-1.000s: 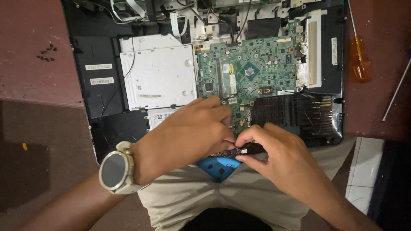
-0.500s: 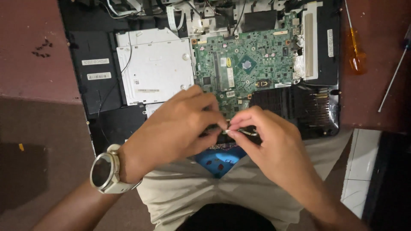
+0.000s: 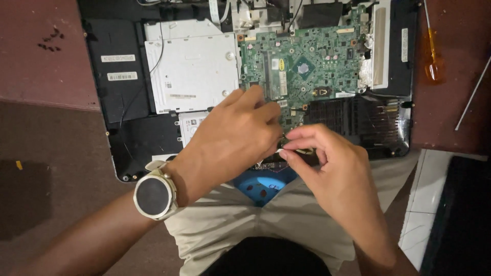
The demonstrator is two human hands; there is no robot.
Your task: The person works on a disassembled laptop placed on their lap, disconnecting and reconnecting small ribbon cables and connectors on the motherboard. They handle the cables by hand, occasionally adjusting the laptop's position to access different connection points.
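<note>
Colours here: green board (image 3: 307, 66) with a black chip, silver-white drive (image 3: 192, 69) at 11 o'clock, black case (image 3: 128, 133) with white stickers. Orange-handled screwdriver (image 3: 434, 64) at 2 o'clock. Floor (image 3: 46, 56) is dull red up top and brown lower down. Beige shorts (image 3: 220, 225), blue bowl (image 3: 263, 185) at 6 o'clock, and a cream watch (image 3: 153, 195) with a black face.

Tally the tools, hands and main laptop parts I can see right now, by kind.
Hands: 2, left hand, right hand
Screwdrivers: 1, orange-handled screwdriver
Metal rods: 1, thin rod
Circuit boards: 1, green board
Drives: 1, silver optical drive
Watches: 1, wristwatch
Total: 7
</note>
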